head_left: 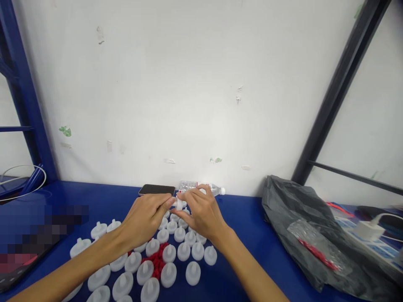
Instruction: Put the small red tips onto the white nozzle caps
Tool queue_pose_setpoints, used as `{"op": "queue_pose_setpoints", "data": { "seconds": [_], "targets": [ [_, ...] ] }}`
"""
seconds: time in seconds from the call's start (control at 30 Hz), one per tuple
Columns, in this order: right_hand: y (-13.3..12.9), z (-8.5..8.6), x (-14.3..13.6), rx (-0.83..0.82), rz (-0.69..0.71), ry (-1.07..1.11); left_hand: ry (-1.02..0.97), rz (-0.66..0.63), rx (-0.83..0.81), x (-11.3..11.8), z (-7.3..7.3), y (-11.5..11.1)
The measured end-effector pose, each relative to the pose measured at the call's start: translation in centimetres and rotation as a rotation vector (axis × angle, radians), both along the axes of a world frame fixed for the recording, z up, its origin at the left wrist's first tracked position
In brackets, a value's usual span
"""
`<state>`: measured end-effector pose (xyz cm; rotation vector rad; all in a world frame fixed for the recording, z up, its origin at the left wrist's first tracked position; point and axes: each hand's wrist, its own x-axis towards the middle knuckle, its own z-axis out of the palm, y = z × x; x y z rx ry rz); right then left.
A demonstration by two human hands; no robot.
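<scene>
My left hand (147, 219) and my right hand (204, 212) meet above the far end of the table. Between their fingertips is a small white plastic nozzle cap (179, 204), partly hidden by the fingers; both hands pinch it. A tiny red spot shows just above it, and I cannot tell whether it belongs to the cap. Below and around the hands, many round translucent white nozzle caps (168, 274) stand on the blue table, spouts up. Among them lies a heap of small red pieces (157, 258), too small to make out singly.
A dark phone (156, 190) and a clear plastic bottle (217, 189) lie by the wall. On the right, a grey plastic bag (283, 214) carries a clear pouch (317, 247) with red pieces. Beyond it are a white charger (369, 230) and power strips. Blue rack posts flank the left.
</scene>
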<state>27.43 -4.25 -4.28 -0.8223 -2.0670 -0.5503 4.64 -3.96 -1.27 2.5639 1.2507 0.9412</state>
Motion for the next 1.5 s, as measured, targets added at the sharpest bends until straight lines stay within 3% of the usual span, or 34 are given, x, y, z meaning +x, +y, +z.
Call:
{"op": "queue_pose_setpoints", "data": {
  "seconds": [0.2,0.3,0.5,0.77,1.2,1.5],
  "targets": [
    [1.7,1.1,7.3,0.01,-0.351,0.254,0.023,0.186,-0.07,-2.6,1.5,1.7],
    [2.0,1.0,9.2,-0.061,-0.46,0.35,0.168,0.13,-0.104,-3.2,1.0,2.1],
    [2.0,0.2,7.6,-0.286,-0.477,0.273,0.38,-0.004,-0.127,-3.0,-0.9,1.4],
    [2.0,0.0,8.1,-0.49,-0.601,0.222,0.404,-0.084,-0.045,-3.9,-0.9,2.2],
    [2.4,-1.6,9.6,-0.724,-0.744,0.09,0.299,-0.065,0.244,-4.6,-2.0,3.6],
    [2.8,-2.5,9.9,-0.773,-0.665,0.046,0.298,0.0,0.377,-5.1,-3.5,3.9]
  ]
}}
